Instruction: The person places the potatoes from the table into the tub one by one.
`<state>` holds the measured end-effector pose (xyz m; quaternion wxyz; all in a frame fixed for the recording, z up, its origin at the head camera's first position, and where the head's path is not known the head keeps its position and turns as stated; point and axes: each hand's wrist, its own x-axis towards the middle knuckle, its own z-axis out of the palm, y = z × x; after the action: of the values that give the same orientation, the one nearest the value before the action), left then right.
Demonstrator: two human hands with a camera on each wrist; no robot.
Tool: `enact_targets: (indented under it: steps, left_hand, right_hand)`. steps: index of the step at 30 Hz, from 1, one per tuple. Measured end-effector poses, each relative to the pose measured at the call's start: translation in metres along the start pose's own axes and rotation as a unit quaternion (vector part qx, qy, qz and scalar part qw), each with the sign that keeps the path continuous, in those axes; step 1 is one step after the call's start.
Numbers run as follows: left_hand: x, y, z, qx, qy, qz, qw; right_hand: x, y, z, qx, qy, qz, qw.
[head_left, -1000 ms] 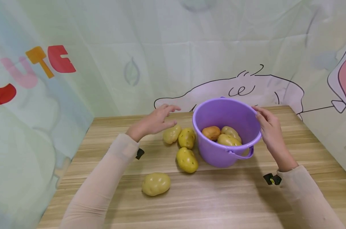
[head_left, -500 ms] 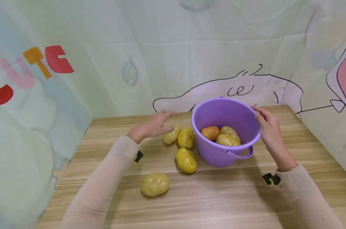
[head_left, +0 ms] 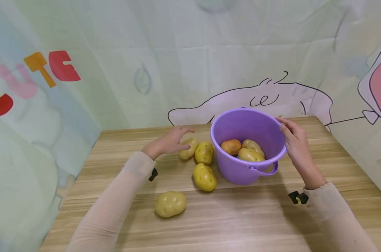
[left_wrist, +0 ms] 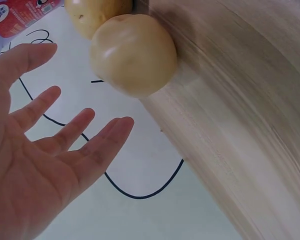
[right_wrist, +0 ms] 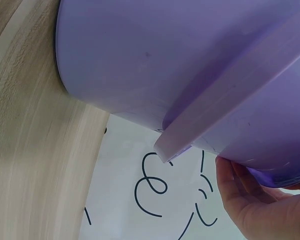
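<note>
Rightward, a purple bucket [head_left: 239, 175] of potatoes [head_left: 251, 155], its rim [head_left: 240, 162] in the right hand's grip [head_left: 298, 143].
Left of it, four potatoes [head_left: 204, 177] on the table [head_left: 234, 220]; the left hand [head_left: 167, 141], grip spread, just beside the farthest potato [head_left: 187, 152].

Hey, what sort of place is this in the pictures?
Probably an indoor play or filming corner, though I can't be sure: a wrinkled backdrop with cartoon drawings and big coloured letters stands behind a wood-grain table, which holds a purple bucket and potatoes.
</note>
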<state>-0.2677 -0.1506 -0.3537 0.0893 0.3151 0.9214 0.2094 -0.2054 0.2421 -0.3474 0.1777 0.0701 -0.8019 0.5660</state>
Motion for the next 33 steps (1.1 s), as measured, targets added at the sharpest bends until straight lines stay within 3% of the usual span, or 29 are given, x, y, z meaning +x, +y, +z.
enact_targets:
  steps: [13, 33]
  left_hand:
    - [0.003, -0.007, 0.012, -0.032, -0.021, -0.024, 0.9990]
    - [0.007, -0.012, 0.025, -0.017, -0.045, -0.040, 0.9980]
  right_hand:
    - [0.000, 0.001, 0.000, 0.001, 0.003, -0.004, 1.0000]
    - [-0.001, 0.000, 0.001, -0.002, 0.002, 0.001, 1.0000]
